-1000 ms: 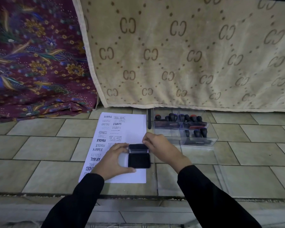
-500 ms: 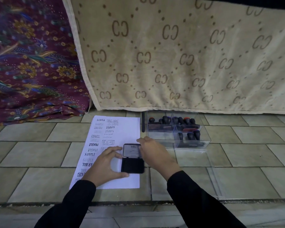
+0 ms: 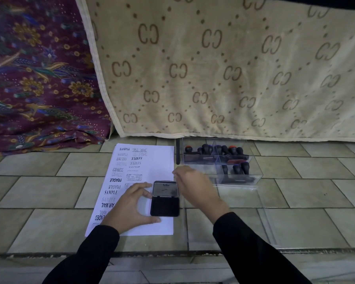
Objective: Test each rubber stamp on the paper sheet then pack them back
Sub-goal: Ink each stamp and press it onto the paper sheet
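Note:
A white paper sheet [image 3: 158, 162] with several stamped words lies on the tiled floor. On its lower right part sits a black ink pad [image 3: 164, 207], its lid standing up at the far side. My left hand [image 3: 129, 208] grips the pad's left side between thumb and fingers. My right hand [image 3: 195, 189] hovers just right of the raised lid, blurred, fingers relaxed and holding nothing. Several black and red-topped rubber stamps [image 3: 223, 150] stand in a clear plastic box [image 3: 252, 179] to the right of the sheet.
The box's clear lid [image 3: 244, 222] lies flat on the tiles in front of the box. A black stick [image 3: 177, 152] lies between sheet and box. A beige patterned blanket [image 3: 213, 68] and maroon floral cloth [image 3: 39, 78] hang behind. A step edge [image 3: 172, 253] runs near me.
The ink pad's lid has swung from nearly closed to standing open. My right hand has come off the lid and drifted up and to the right. My left hand stays on the pad.

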Motion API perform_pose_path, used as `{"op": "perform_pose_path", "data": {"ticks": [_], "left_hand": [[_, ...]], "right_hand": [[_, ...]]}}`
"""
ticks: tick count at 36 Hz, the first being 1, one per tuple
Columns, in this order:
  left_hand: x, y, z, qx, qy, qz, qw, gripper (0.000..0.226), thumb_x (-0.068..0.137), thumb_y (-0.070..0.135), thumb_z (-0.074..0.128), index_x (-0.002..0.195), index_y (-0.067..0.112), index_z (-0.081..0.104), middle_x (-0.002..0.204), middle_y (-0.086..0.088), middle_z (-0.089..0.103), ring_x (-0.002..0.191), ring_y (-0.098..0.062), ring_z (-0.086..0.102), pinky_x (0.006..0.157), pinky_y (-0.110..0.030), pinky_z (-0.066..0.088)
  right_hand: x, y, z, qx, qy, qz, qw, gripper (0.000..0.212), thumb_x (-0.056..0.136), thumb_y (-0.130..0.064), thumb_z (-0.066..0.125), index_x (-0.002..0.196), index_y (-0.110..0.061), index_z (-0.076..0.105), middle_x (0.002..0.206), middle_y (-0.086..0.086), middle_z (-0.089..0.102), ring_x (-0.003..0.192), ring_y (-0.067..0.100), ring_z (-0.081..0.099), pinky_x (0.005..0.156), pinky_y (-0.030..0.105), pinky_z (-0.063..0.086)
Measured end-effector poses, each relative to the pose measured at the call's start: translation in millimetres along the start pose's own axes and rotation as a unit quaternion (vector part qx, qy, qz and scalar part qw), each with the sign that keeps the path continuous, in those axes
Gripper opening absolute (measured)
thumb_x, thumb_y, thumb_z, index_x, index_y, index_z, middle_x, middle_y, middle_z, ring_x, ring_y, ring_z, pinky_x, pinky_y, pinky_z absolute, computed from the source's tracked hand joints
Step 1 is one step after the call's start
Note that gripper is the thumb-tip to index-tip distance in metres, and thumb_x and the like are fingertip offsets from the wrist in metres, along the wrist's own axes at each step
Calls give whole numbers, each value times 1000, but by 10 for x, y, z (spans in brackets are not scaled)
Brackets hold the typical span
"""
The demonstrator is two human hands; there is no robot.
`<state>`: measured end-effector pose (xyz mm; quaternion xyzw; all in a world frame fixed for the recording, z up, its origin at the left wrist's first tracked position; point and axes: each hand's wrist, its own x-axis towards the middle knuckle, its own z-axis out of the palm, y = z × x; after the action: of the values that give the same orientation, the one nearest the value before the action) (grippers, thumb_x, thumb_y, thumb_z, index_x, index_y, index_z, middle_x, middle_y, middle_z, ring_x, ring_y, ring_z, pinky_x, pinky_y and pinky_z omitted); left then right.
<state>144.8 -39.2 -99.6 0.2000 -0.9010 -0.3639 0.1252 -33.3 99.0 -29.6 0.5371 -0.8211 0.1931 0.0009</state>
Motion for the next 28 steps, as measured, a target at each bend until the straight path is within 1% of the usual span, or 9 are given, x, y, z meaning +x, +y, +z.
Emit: {"op": "perform_pose_path", "data": {"ticks": [1,3,4,6,10,13,17,21,28], "left_hand": [[-6,2,-5,-1,-3,-3,1000,64,45,75,77,94,42,53,131,37,36,125,17,31,96,-2,24],[-16,14,-12,-4,-2,-8,1000,65,46,78,74,96,43,51,131,37,36,124,18,32,95,-3,25],[-18,23,-11,-7,4,-9,1000,62,50,78,72,96,43,50,130,37,37,123,17,33,96,-6,26],[-25,42,-3,-11,24,-6,1000,47,65,74,64,96,42,49,129,33,41,122,15,36,98,-14,29],[-50,60,-1,-30,53,5,998,26,87,59,47,102,39,52,127,26,48,122,9,42,102,-23,35],[-62,52,5,-23,59,4,998,24,95,46,40,110,34,56,128,22,51,124,7,42,105,-26,35],[-57,41,38,4,72,14,997,27,99,35,36,115,31,58,126,20,54,127,7,39,107,-23,32],[-45,1,71,34,80,30,996,29,99,11,42,118,26,59,125,17,55,128,7,38,109,-18,30],[-51,-8,67,55,80,38,995,37,96,3,44,123,25,56,128,17,51,127,9,37,108,-13,27]], "right_hand": [[24,29,-72,25,32,4,999,21,95,-16,43,107,-13,61,103,5,65,83,25,65,68,38,54],[107,127,-235,59,99,28,993,17,93,-15,49,98,-13,65,95,5,68,77,22,65,65,36,54],[165,199,-319,62,124,42,989,16,91,-14,51,96,-12,66,92,6,68,74,21,64,65,36,55],[303,379,-455,50,141,78,986,15,90,-10,52,95,-8,65,90,9,68,71,22,64,65,38,56],[619,757,-565,37,99,152,983,16,88,-7,50,98,-2,61,95,16,64,82,31,61,71,40,54],[789,929,-526,14,43,176,983,19,90,-9,51,104,-1,60,100,19,63,88,33,60,76,40,53],[903,992,-428,-41,-10,188,981,16,90,-10,52,101,-2,59,96,19,64,84,32,59,66,33,47],[949,991,-331,-72,-29,205,976,15,90,-12,52,100,-2,57,99,20,62,88,34,60,64,32,43],[956,930,-227,-106,-22,221,969,9,89,-12,58,91,-3,58,97,18,63,89,35,62,62,33,43]]}}
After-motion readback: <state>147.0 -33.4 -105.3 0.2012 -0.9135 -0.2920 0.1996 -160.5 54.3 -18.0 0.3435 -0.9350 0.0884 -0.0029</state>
